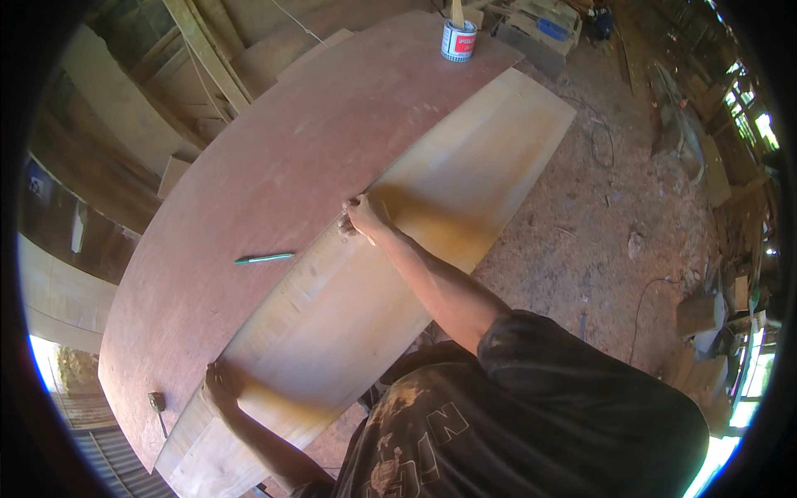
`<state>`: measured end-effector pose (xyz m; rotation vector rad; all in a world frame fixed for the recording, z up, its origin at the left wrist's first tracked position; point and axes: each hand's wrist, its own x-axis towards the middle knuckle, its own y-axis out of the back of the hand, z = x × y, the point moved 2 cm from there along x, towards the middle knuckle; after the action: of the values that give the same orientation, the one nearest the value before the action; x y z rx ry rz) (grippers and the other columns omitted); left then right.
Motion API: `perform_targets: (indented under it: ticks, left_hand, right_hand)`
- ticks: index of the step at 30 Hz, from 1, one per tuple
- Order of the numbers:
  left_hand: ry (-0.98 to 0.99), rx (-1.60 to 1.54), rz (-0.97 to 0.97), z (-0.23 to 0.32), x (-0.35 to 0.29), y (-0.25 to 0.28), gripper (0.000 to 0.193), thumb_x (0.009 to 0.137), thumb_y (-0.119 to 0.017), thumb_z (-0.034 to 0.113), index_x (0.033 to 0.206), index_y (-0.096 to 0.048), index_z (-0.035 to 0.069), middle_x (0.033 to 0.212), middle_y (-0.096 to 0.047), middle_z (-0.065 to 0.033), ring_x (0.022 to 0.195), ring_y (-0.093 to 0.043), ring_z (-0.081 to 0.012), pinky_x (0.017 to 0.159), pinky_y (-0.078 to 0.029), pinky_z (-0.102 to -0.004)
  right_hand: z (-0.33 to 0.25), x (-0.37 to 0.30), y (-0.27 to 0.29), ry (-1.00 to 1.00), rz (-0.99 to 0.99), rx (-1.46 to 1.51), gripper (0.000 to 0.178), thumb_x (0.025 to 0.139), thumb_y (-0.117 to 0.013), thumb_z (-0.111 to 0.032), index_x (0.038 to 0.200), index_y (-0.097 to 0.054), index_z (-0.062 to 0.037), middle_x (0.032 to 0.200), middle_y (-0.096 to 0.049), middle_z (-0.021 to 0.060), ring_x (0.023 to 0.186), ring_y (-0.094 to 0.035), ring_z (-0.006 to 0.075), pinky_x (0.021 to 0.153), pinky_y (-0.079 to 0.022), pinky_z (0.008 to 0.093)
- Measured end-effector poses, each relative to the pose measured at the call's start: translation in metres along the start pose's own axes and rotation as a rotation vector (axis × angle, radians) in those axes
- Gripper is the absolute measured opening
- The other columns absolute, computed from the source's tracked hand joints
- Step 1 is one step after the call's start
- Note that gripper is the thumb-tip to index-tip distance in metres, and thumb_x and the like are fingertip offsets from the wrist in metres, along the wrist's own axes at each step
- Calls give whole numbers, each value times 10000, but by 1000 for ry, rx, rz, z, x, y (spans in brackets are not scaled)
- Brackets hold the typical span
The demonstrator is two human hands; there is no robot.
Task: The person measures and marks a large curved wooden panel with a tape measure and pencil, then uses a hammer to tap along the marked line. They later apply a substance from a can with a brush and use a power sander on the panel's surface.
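Head view: spread apart, left hand [219, 387] and right hand [363, 217] grip a pale board [340, 307] by its edge.

Broad reddish-brown surface [249, 183], scuffed and pale-specked, stretched away at left. Blue-and-white can [458, 43] with red patch stood upright at far end, pale handle [457, 12] rising from it. Green pen [265, 259] lay beside long pale board [349, 307] set along surface's right side. Small dark object [157, 402] rested at near left. Dusty, littered floor [573, 216] carried loose dark cable [612, 145].
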<state>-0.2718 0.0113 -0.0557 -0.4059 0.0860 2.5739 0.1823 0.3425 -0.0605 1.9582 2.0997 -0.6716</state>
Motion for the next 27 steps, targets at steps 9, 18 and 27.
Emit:
perform_targets:
  ticks: [9,18,27]
  left_hand:
    - [-40,73,-52,-10,15,13,403,943,-694,309,1096,-703,-64,1041,-707,-111,933,-670,-209,768,-550,-318]
    - [-73,100,-16,-15,20,14,411,956,-679,354,1107,-703,-27,1010,-697,-93,869,-668,-185,713,-544,-288]
    - [-41,242,-71,5,-7,-3,401,969,-656,374,1017,-723,-19,894,-692,-62,736,-652,-155,598,-504,-266]
  right_hand:
    - [1,-3,1,70,15,-27,228,1034,-584,-132,1126,-612,75,807,-720,167,615,-723,231,528,-630,334]
    - [-4,-4,3,45,-11,-16,233,1030,-590,-125,1121,-609,88,814,-716,189,624,-726,242,536,-641,339]
    - [-6,-4,5,13,-58,8,249,1030,-589,-114,1164,-588,97,814,-714,195,634,-732,253,563,-665,363]
